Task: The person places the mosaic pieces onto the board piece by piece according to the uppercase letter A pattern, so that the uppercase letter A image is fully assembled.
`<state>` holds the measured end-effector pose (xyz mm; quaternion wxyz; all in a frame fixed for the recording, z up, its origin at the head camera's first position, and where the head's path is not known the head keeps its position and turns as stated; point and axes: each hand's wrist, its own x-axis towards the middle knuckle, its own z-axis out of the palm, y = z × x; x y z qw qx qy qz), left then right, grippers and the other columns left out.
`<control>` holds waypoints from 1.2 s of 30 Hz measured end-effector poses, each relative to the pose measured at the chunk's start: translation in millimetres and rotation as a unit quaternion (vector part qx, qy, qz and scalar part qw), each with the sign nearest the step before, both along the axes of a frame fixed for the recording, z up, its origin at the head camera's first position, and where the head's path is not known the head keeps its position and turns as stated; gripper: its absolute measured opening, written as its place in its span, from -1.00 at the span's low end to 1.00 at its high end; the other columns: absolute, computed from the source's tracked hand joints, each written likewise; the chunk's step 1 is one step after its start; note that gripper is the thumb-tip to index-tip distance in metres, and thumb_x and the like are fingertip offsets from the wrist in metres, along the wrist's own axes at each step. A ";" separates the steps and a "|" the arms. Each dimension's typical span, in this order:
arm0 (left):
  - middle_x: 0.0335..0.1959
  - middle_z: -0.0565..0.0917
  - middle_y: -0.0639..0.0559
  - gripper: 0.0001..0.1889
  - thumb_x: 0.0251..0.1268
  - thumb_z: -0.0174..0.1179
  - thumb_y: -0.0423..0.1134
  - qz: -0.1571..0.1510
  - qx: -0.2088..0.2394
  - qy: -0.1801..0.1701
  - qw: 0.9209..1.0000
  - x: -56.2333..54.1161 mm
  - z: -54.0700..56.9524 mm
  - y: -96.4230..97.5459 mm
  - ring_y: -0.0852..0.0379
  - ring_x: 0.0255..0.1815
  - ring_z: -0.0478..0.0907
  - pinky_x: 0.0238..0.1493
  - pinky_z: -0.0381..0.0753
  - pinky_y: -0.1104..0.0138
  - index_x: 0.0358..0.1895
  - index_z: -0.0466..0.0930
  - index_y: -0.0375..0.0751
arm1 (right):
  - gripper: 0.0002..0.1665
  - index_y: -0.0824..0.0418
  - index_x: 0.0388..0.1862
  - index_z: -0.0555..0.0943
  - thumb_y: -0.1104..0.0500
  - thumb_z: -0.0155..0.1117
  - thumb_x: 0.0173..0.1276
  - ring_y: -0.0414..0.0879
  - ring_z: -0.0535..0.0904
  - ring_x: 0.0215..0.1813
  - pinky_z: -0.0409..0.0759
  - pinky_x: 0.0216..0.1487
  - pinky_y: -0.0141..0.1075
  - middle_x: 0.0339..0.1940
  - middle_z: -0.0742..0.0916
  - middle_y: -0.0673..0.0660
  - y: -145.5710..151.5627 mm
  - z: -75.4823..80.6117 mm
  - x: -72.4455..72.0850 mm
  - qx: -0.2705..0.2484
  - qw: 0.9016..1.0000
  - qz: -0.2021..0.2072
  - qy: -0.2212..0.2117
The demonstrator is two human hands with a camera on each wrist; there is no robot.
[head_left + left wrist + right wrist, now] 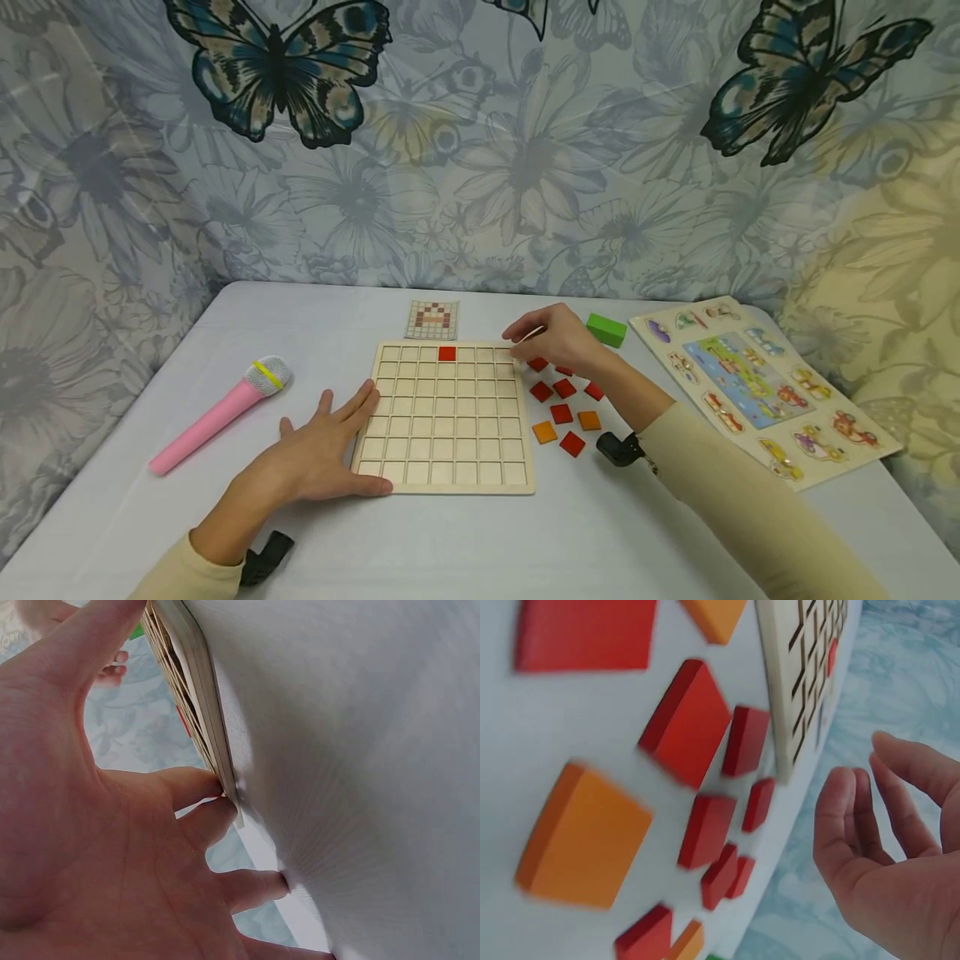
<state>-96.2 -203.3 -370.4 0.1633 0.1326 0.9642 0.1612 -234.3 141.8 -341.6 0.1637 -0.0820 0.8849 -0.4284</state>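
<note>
A pale wooden grid board [450, 429] lies on the white table, with one red tile [447, 354] in its top row. My left hand [315, 454] rests spread at the board's left side, its thumb at the front corner and its fingertips along the left edge. In the left wrist view, the index and middle fingertips meet the board's side. Above the board's far right corner hovers my right hand [558, 337], its fingers loosely bent. The right wrist view shows a gap between thumb and fingers [832, 806], with nothing held. Several loose red tiles [572, 444] and orange tiles [545, 432] lie right of the board.
Behind the board is a small pattern card [432, 320]. A green block [606, 330] stands beyond the right wrist. At the right lies a picture puzzle board [750, 379], and a pink microphone [217, 421] lies at the left. Patterned fabric [480, 208] hangs behind the table.
</note>
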 end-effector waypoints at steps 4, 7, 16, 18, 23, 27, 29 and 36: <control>0.76 -0.07 0.05 0.36 -0.05 0.38 0.56 -0.002 -0.005 0.003 1.000 -0.2 -0.4 -0.8 -0.61 0.64 -0.09 0.12 0.01 -0.75 0.73 -0.08 -0.04 | -0.68 0.22 0.09 0.78 0.24 0.43 0.37 0.14 0.67 -0.07 0.65 -0.13 -0.07 0.06 0.78 0.22 11.0 -2.5 0.5 0.002 1.000 -0.006 -0.003; 0.76 -0.06 0.05 0.36 -0.05 0.38 0.56 -0.004 -0.008 0.006 1.000 -0.3 -0.9 -1.1 -0.61 0.63 -0.08 0.11 0.03 -0.75 0.73 -0.07 -0.06 | -0.68 0.25 0.09 0.77 0.29 0.39 0.38 0.08 0.67 -0.09 0.69 -0.07 -0.08 0.05 0.78 0.25 19.3 -7.2 -0.4 0.007 1.000 -0.007 -0.005; 0.76 -0.06 0.05 0.37 -0.07 0.38 0.58 -0.004 -0.008 0.004 1.000 0.0 -1.5 -1.5 -0.63 0.63 -0.08 0.11 0.02 -0.75 0.73 -0.06 -0.06 | -0.66 0.30 0.02 0.79 0.44 0.41 0.26 0.02 0.58 -0.17 0.69 -0.22 -0.24 -0.16 0.75 0.26 30.0 -19.9 -3.7 0.021 1.000 0.004 0.016; 0.76 -0.07 0.05 0.37 -0.07 0.38 0.57 -0.003 -0.008 0.002 1.000 0.3 -1.6 -1.6 -0.63 0.63 -0.08 0.11 0.01 -0.75 0.72 -0.06 -0.07 | -0.66 0.29 0.00 0.80 0.46 0.42 0.24 0.02 0.58 -0.17 0.68 -0.24 -0.26 -0.16 0.76 0.26 30.0 -22.0 -4.5 0.030 0.999 0.008 0.022; 0.76 -0.06 0.04 0.37 -0.06 0.38 0.57 -0.003 -0.006 0.002 1.000 1.0 -1.5 -1.6 -0.62 0.63 -0.09 0.11 0.01 -0.75 0.73 -0.07 -0.06 | -0.64 0.25 -0.04 0.82 0.47 0.40 0.18 0.02 0.57 -0.20 0.61 -0.35 -0.30 -0.18 0.76 0.23 29.3 -25.6 -6.6 0.060 0.998 0.011 0.031; 0.76 -0.07 0.03 0.36 -0.05 0.38 0.57 -0.006 -0.008 0.006 1.000 0.8 -0.8 -1.4 -0.64 0.62 -0.09 0.10 0.01 -0.76 0.73 -0.07 -0.07 | -0.63 0.21 -0.09 0.83 0.49 0.39 0.16 0.03 0.57 -0.19 0.60 -0.35 -0.30 -0.18 0.76 0.22 28.7 -26.2 -6.4 0.078 0.996 0.018 0.043; 0.76 -0.07 0.04 0.36 -0.05 0.37 0.57 -0.006 -0.009 0.006 1.000 0.9 -0.4 -1.2 -0.63 0.63 -0.09 0.10 0.01 -0.76 0.73 -0.07 -0.06 | -0.63 0.21 -0.10 0.84 0.50 0.39 0.16 0.04 0.58 -0.17 0.61 -0.33 -0.29 -0.17 0.76 0.21 28.3 -26.0 -5.8 0.082 0.995 0.023 0.051; 0.76 -0.08 0.07 0.36 -0.06 0.37 0.58 -0.003 -0.007 0.003 1.000 -0.3 -0.7 -0.3 -0.61 0.64 -0.10 0.12 0.00 -0.75 0.73 -0.08 -0.05 | -0.62 0.15 -0.14 0.84 0.51 0.38 0.16 0.02 0.63 -0.16 0.66 -0.26 -0.27 -0.17 0.79 0.16 27.8 -26.3 -5.5 0.094 0.993 0.035 0.062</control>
